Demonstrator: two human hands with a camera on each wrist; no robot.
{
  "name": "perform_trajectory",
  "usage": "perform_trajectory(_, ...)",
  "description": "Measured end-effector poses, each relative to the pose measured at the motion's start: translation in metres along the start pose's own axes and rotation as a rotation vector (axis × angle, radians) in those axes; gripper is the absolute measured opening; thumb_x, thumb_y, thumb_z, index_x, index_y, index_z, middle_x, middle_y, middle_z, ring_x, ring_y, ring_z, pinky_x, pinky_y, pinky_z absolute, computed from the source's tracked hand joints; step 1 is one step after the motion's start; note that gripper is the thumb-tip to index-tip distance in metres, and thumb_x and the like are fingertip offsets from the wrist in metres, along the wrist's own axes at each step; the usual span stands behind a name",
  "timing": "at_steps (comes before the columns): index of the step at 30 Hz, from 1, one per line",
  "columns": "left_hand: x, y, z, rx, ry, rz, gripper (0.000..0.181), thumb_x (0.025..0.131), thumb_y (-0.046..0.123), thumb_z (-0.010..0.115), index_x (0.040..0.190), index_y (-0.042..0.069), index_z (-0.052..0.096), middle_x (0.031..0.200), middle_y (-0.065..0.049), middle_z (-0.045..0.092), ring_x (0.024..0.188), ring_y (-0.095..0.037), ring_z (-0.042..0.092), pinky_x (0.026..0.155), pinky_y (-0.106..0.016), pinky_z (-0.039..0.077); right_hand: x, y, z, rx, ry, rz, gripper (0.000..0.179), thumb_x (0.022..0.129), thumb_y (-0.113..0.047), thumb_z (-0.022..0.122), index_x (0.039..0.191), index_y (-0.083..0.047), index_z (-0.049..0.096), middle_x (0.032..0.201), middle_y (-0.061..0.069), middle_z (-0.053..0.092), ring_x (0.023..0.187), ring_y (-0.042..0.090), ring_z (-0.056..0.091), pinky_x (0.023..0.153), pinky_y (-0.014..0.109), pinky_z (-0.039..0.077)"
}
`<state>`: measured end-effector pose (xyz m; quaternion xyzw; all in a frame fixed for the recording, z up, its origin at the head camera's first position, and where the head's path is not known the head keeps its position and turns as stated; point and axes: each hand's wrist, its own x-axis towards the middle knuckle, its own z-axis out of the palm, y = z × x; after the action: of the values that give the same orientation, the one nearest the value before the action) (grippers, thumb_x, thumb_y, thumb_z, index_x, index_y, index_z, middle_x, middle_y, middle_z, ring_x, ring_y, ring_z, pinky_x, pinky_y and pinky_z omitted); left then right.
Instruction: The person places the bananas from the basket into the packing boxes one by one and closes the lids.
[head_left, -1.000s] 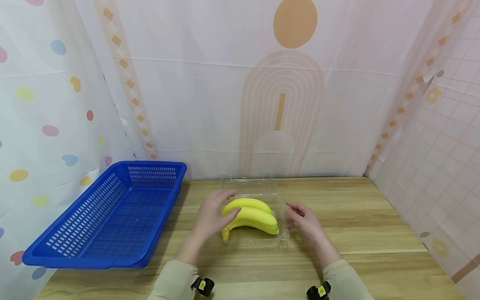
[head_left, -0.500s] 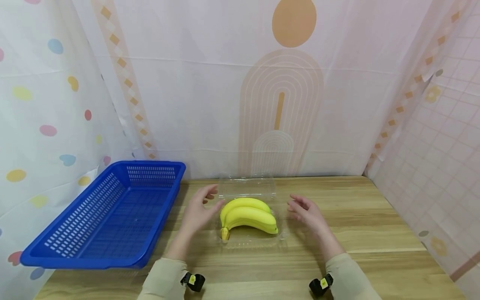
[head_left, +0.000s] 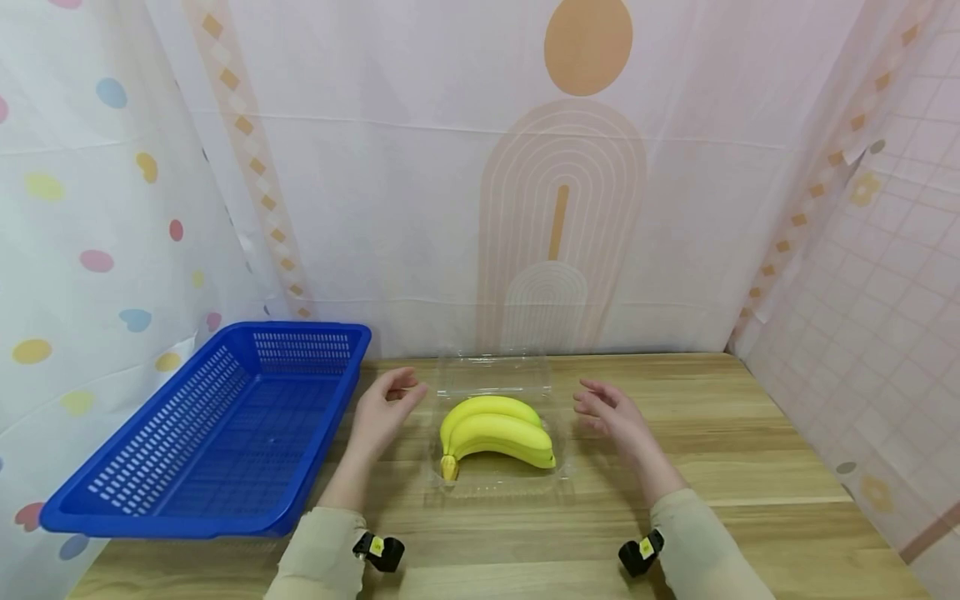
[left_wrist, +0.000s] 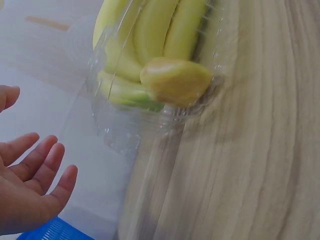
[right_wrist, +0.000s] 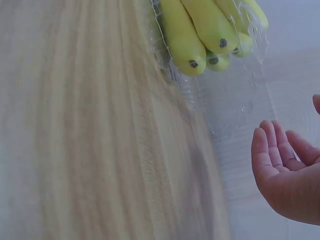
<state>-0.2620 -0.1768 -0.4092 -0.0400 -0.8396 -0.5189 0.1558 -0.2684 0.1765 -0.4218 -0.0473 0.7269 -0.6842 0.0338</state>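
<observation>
Bananas (head_left: 498, 432) lie in a clear plastic container (head_left: 510, 492) on a wood-grain table (head_left: 750, 467) before patterned curtains (head_left: 412, 208).

Head view: the lid (head_left: 493, 377) is tipped back, a blue basket (head_left: 247, 450) stands at left, and the left hand (head_left: 381, 412) and right hand (head_left: 617, 419) flank the fruit, both apart from it. Left wrist view: fingers (left_wrist: 62, 185) spread near the stem end (left_wrist: 175, 82). Right wrist view: relaxed fingers close together, near the banana tips (right_wrist: 222, 43).

Yellow banana bunch (head_left: 498, 432), stem (head_left: 449, 468) at near left, in a clear plastic clamshell (head_left: 501, 490), lid (head_left: 493, 375) open behind.
</observation>
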Motion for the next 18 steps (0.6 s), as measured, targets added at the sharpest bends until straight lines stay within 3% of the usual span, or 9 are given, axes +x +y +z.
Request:
perform_trajectory(5, 0.005, -0.002, -0.004, -0.013, -0.024, -0.078, 0.050, 0.096, 0.025, 0.066, 0.135, -0.005, 0.055, 0.124, -0.023, 0.062, 0.113, -0.035, 0.058, 0.095, -0.045, 0.048, 0.007, -0.001, -0.001, 0.002, -0.018, 0.010, 0.051, 0.105, -0.016, 0.048, 0.146, 0.010, 0.034, 0.138, 0.031, 0.047, 0.119, 0.032, 0.055, 0.103, 0.044, 0.046)
perform_trajectory(11, 0.012, -0.001, -0.005, -0.142, -0.041, -0.220, 0.055, 0.099, 0.031, 0.062, 0.140, -0.004, 0.050, 0.133, -0.024, 0.055, 0.122, -0.034, 0.053, 0.096, -0.047, 0.050, 0.015, -0.006, -0.002, 0.005, -0.033, 0.019, 0.056, 0.106, -0.026, 0.047, 0.147, 0.009, 0.033, 0.140, 0.031, 0.045, 0.125, 0.039, 0.050, 0.107, 0.049, 0.040)
perform_trajectory(18, 0.022, -0.003, -0.002, -0.227, -0.054, -0.297, 0.060, 0.099, 0.032, 0.061, 0.142, -0.006, 0.045, 0.138, -0.025, 0.051, 0.125, -0.038, 0.051, 0.102, -0.052, 0.045, 0.024, -0.007, -0.002, 0.020, -0.027, 0.026, 0.060, 0.106, -0.029, 0.046, 0.147, 0.012, 0.030, 0.141, 0.033, 0.043, 0.127, 0.042, 0.047, 0.107, 0.047, 0.041)
